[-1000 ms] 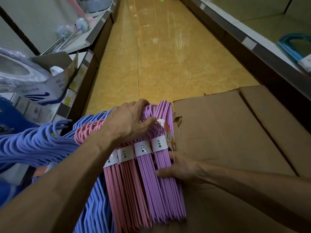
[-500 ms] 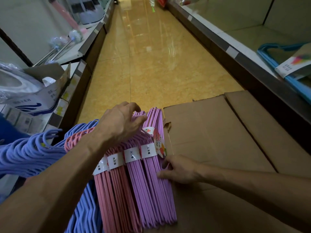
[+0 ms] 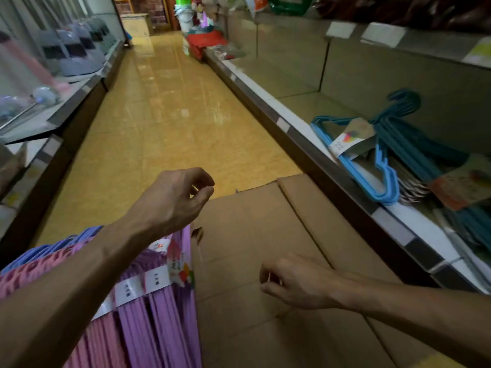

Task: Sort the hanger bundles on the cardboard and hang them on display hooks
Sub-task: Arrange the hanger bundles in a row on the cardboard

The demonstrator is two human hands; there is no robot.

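Several hanger bundles (image 3: 148,301), blue, pink and purple with white paper bands, lie side by side at the left edge of the cardboard (image 3: 265,235), and they look sorted already, so in my judgement the step in hand is the change from sorting to hanging. The left hand (image 3: 175,200) is raised above the top ends of the purple bundles, fingers loosely curled and grasping nothing, with its forearm crossing over the bundles. To the right, the right hand (image 3: 295,280) hovers low over the bare cardboard, just beside the purple bundles but apart from them, also loosely curled and empty. Further right, on the shelf (image 3: 292,120), some blue hangers (image 3: 382,166) lie flat; display hooks are not clear in this blurred view, maybe they are higher. The next move calls for gripping one bundle near its hook ends and carrying it to the right side
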